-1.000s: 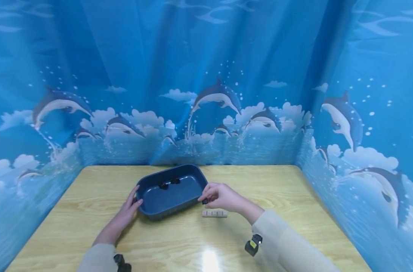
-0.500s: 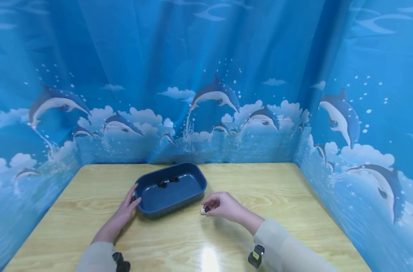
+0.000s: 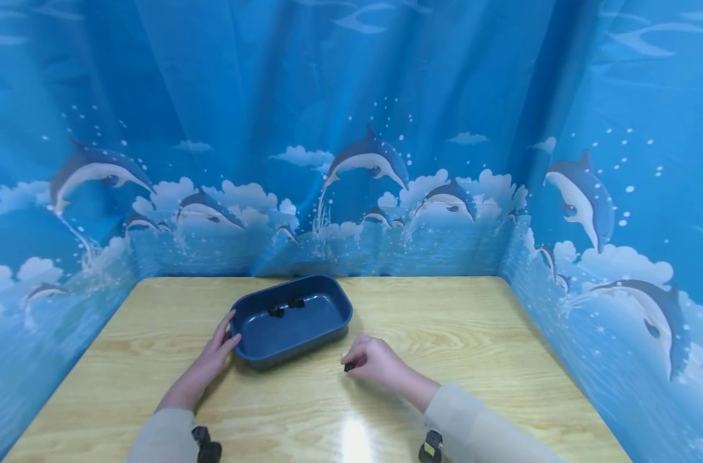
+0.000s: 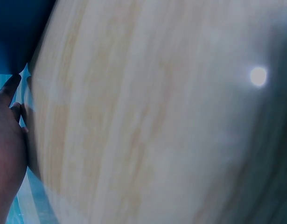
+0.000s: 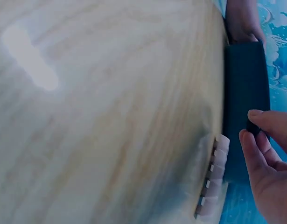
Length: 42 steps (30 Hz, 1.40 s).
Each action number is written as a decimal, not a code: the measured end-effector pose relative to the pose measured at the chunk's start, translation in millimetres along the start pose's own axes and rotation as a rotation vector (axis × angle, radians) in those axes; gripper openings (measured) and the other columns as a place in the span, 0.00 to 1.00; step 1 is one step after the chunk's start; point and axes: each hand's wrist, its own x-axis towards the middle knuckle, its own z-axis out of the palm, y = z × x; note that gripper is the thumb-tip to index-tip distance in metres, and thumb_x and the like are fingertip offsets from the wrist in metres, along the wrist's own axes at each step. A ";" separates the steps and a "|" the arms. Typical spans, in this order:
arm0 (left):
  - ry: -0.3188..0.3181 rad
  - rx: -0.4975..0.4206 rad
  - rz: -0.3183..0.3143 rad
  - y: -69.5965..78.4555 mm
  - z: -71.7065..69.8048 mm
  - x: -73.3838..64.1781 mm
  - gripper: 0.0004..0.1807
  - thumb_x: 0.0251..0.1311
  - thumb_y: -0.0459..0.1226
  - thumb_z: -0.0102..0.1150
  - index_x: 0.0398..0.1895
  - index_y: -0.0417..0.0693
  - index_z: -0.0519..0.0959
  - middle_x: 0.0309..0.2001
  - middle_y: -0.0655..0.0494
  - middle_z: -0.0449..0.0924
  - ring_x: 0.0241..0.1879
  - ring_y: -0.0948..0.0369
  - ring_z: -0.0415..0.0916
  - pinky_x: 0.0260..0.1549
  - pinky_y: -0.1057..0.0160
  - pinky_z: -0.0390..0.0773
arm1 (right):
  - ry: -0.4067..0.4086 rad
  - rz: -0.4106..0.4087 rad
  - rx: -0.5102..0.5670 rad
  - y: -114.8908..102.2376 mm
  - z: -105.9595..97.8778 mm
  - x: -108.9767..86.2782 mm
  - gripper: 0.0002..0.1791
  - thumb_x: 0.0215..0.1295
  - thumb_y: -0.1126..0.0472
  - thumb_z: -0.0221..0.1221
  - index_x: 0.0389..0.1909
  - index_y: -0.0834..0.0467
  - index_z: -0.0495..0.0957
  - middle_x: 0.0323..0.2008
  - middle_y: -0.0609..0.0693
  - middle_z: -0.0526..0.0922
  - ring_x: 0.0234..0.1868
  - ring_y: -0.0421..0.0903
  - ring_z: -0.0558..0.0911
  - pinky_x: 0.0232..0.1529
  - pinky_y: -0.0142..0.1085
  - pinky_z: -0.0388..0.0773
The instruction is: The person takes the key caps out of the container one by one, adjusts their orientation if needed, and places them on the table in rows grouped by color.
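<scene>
Near the middle of the table, my right hand point(image 3: 377, 363) pinches a small black piece point(image 3: 348, 367) between thumb and fingertips; its exact kind is too small to tell. The right wrist view shows the same black piece point(image 5: 252, 127) in front of the basin's wall. Below those fingers lies a short white ridged strip point(image 5: 213, 177) with small notches; in the head view the hand covers it. My left hand point(image 3: 212, 357) rests against the left end of a dark blue rectangular basin point(image 3: 293, 355), straight fingers and thumb spread along its rim. Two black pieces point(image 3: 285, 307) lie inside, near the far wall.
The wooden table point(image 3: 444, 321) reaches back to a blue dolphin-print curtain point(image 3: 305, 128), which also hangs at both sides. A bright glare spot point(image 3: 356, 437) shows on the front part of the tabletop. Small black cameras point(image 3: 431, 445) sit on both wrists.
My right hand, with the black piece, has moved from the basin's right corner down toward me, over the white strip, which it now hides in the head view. My left hand stays at the basin.
</scene>
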 end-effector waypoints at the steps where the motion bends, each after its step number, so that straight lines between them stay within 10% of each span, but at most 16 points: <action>1: -0.001 0.000 0.002 -0.2 -0.1 0.3 0.36 0.77 0.44 0.39 0.79 0.54 0.35 0.73 0.26 0.35 0.71 0.32 0.39 0.66 0.34 0.42 | 0.000 -0.001 -0.005 0.7 1.8 0.1 0.13 0.48 0.76 0.68 0.37 0.66 0.85 0.33 0.46 0.79 0.34 0.39 0.79 0.37 0.27 0.80; 18: -0.011 0.008 -0.001 -0.9 -0.1 1.4 0.36 0.77 0.45 0.39 0.79 0.54 0.35 0.72 0.25 0.38 0.71 0.33 0.40 0.66 0.34 0.43 | -0.012 0.018 -0.209 1.8 15.0 1.5 0.13 0.43 0.75 0.70 0.27 0.57 0.81 0.28 0.41 0.78 0.30 0.34 0.76 0.35 0.27 0.77; 42: -0.005 0.000 -0.003 1.0 0.2 0.0 0.36 0.77 0.44 0.39 0.79 0.54 0.35 0.72 0.25 0.39 0.71 0.34 0.40 0.66 0.35 0.41 | -0.006 0.010 -0.153 8.9 18.7 4.6 0.16 0.41 0.78 0.70 0.27 0.59 0.78 0.26 0.43 0.77 0.27 0.35 0.75 0.31 0.27 0.77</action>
